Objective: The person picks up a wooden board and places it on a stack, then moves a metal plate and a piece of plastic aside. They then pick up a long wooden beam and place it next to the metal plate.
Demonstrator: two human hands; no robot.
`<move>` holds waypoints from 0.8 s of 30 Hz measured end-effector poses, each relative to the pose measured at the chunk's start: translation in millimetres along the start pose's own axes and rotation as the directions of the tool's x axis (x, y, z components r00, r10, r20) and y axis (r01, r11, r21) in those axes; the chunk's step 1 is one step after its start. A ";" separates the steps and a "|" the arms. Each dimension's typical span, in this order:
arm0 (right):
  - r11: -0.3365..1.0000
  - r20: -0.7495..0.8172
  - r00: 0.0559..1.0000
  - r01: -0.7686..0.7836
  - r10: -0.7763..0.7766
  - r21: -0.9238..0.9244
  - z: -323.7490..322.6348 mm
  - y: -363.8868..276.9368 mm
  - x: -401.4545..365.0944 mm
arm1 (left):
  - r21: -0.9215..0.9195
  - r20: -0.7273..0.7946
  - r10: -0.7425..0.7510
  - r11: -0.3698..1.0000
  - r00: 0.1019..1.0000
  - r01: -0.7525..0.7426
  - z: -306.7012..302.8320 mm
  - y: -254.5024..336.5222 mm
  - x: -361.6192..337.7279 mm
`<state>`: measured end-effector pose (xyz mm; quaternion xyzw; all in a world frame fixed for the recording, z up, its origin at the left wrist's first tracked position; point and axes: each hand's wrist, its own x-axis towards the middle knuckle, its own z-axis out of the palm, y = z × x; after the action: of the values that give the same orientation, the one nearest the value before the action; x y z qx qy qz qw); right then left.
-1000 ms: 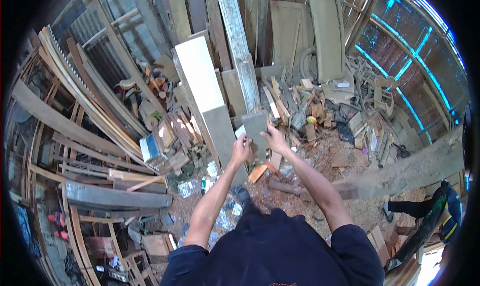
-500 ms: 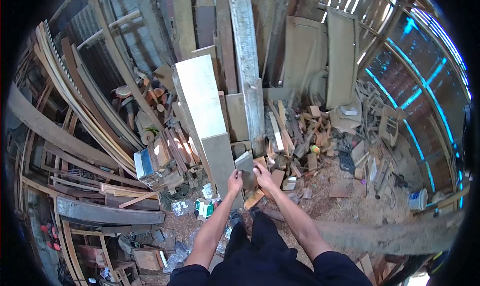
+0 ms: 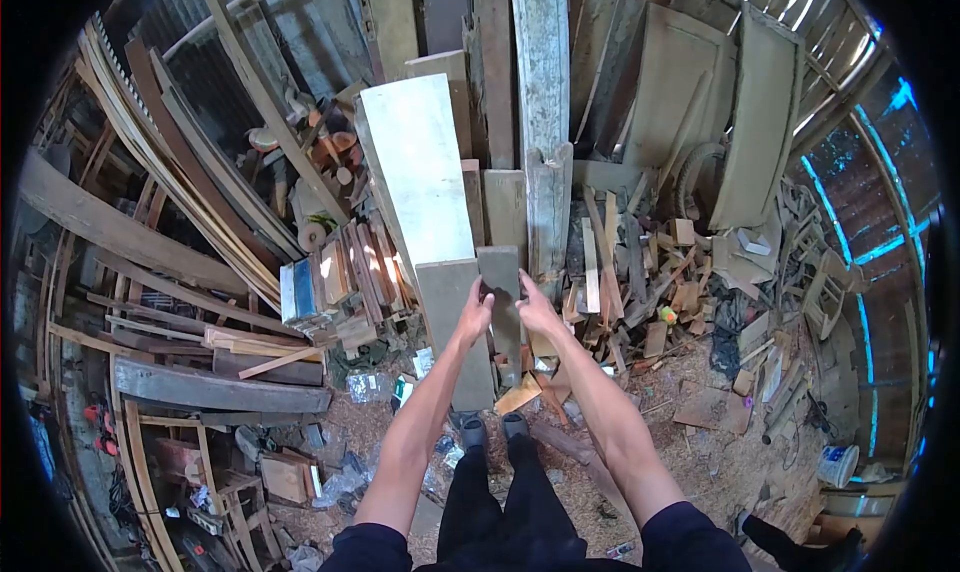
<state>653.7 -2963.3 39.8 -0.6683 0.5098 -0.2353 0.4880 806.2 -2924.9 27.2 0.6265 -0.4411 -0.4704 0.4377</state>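
Observation:
A short grey-brown board (image 3: 501, 282) stands upright between my hands. My left hand (image 3: 477, 315) grips its left edge, thumb up. On the opposite edge, my right hand (image 3: 538, 307) is closed round the board. Just left of it leans a wider grey board (image 3: 448, 312), with a long white board (image 3: 418, 172) rising behind. The lower end of the held board is near my feet, beside a small light wood offcut (image 3: 517, 394).
Tall planks (image 3: 545, 92) lean on the back wall. A heap of wood scraps (image 3: 650, 292) lies to the right, and stacked timber (image 3: 220, 402) to the left. A white bucket (image 3: 837, 466) stands at the far right. Another person's dark-clothed leg (image 3: 800, 552) shows at the lower right.
The held board has gone from tilted to upright, raised beside the wider board. Both my arms reach further forward. The view has shifted, and another person's leg now shows at the lower right.

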 end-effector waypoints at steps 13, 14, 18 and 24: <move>0.983 0.139 0.974 -0.183 0.180 0.015 -7.8 26.9 -8.1 | -0.039 -0.026 -0.112 0.993 0.993 0.111 -5.9 -20.0 -26.7; 0.986 0.149 0.975 -0.169 0.166 0.007 -8.1 27.7 -10.5 | -0.045 -0.044 -0.106 0.994 0.993 0.104 -7.9 -23.3 -34.1; 0.983 0.162 0.972 -0.178 0.170 0.037 -2.7 25.5 -34.0 | -0.144 -0.100 -0.184 0.975 0.978 0.169 -10.8 -35.4 -81.3; 0.832 0.241 0.943 -0.320 0.231 0.453 36.9 68.0 -128.9 | -0.292 -0.185 -0.257 0.936 0.949 0.196 1.2 -59.1 -235.5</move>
<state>605.3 -2831.0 -12.5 -0.4614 0.4803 -0.2229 0.7119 773.7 -2684.5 17.9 0.6560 -0.2462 -0.5013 0.5076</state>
